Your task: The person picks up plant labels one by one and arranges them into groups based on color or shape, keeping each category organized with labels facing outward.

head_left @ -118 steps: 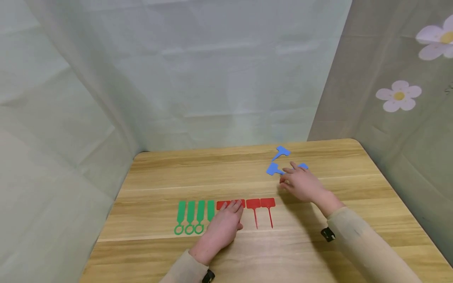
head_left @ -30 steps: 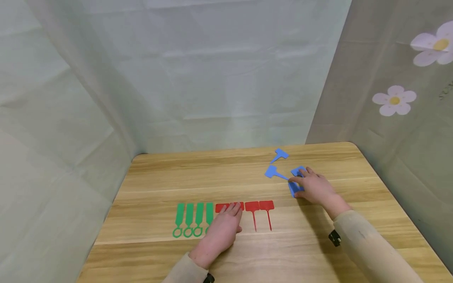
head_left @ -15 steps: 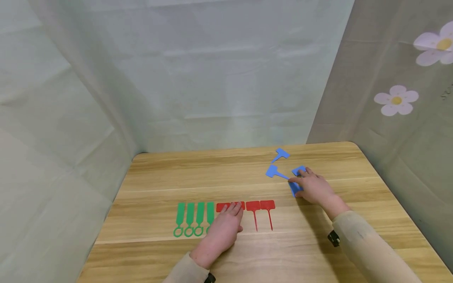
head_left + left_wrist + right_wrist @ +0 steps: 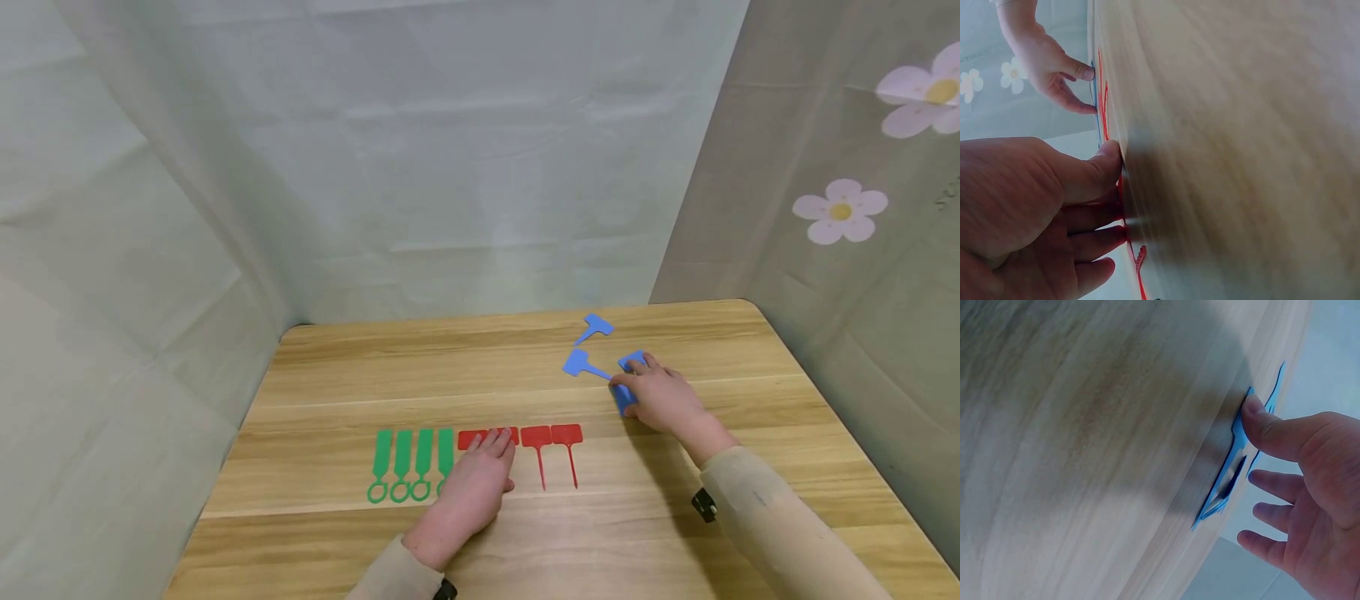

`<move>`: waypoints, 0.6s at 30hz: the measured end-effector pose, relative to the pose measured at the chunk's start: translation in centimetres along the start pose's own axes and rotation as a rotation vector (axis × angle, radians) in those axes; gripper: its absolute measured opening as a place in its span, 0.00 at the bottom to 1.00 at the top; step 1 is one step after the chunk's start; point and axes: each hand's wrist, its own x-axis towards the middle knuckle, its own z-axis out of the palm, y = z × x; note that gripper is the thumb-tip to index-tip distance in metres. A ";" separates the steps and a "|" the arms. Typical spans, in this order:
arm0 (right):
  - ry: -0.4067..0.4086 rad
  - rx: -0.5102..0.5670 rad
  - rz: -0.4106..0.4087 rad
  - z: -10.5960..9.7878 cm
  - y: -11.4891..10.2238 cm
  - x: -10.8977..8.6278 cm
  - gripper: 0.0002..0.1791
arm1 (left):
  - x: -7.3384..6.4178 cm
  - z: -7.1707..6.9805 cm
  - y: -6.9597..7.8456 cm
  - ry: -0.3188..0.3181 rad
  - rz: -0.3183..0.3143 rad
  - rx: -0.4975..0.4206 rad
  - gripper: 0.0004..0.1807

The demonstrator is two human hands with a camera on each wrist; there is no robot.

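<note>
My left hand [image 4: 476, 483] lies with its fingers extended over two red T-shaped plant labels [image 4: 472, 439], fingertips on their heads, hiding the stems. In the left wrist view its thumb and fingertips [image 4: 1107, 153] touch down along the red edge. My right hand [image 4: 663, 400] has thumb and forefinger at a blue plant label [image 4: 622, 400] lying flat, pinching its head. The right wrist view shows the thumb [image 4: 1257, 406] on that label's end, the other fingers spread off the table. Another blue label [image 4: 633, 358] is partly under the hand.
Two more blue labels [image 4: 577, 362] lie left of and behind the right hand. Right of the left hand are two uncovered red labels [image 4: 537, 436]. Several green ring-ended tags [image 4: 402, 454] stand in a row to its left. Fabric walls [image 4: 480, 167] border the wooden table [image 4: 322, 367].
Over several seconds my right hand has moved right and nearer, from above the blue labels down onto one. In the last half second it has shifted slightly left. My left hand stays put.
</note>
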 end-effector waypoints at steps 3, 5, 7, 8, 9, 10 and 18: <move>0.004 -0.012 -0.002 0.0 0.0 0.0 0.27 | 0.0 -0.1 0.1 0.001 -0.002 0.005 0.32; -0.002 -0.019 0.004 -0.1 0.0 0.0 0.27 | 0.0 0.0 0.1 0.003 -0.001 0.006 0.32; -0.014 -0.028 0.012 -0.1 0.0 0.0 0.28 | 0.0 0.0 0.1 0.008 -0.002 0.006 0.32; -0.021 -0.033 0.015 -0.1 0.0 0.0 0.28 | 0.1 0.1 0.1 0.009 -0.004 0.005 0.33; -0.028 -0.037 0.016 -0.1 -0.1 0.0 0.28 | 0.1 0.1 0.1 0.010 -0.006 0.005 0.33; -0.034 -0.040 0.017 -0.1 -0.1 0.0 0.28 | 0.1 0.1 0.1 0.010 -0.008 0.005 0.33; -0.002 -0.046 0.005 0.2 0.0 0.0 0.25 | 0.1 0.3 0.2 0.000 -0.022 0.010 0.34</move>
